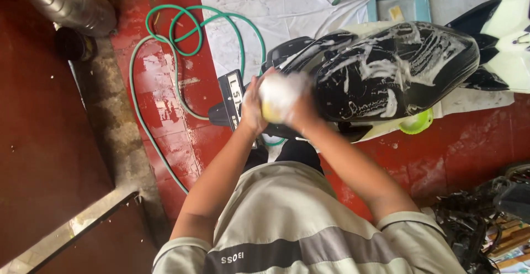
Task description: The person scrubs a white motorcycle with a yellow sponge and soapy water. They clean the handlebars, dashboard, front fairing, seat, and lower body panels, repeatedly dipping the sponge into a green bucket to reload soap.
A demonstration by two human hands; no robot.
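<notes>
Both my hands are pressed together around a foamy yellow sponge (279, 98), squeezing it. My left hand (253, 107) grips its left side and my right hand (302, 113) its right side, both covered in white suds. Just beyond the hands is the black seat (386, 70) of a scooter, streaked with soap foam. The rear plate (232, 94) of the scooter sits just left of my left hand.
A green hose (182, 28) coils over the wet red tiled floor at left. A large grey plastic bottle (72, 3) lies top left. A light blue tray (406, 3) sits on white sheeting behind the scooter. A lime-green bowl (415, 124) shows under the seat. Tangled black cables (469, 219) lie bottom right.
</notes>
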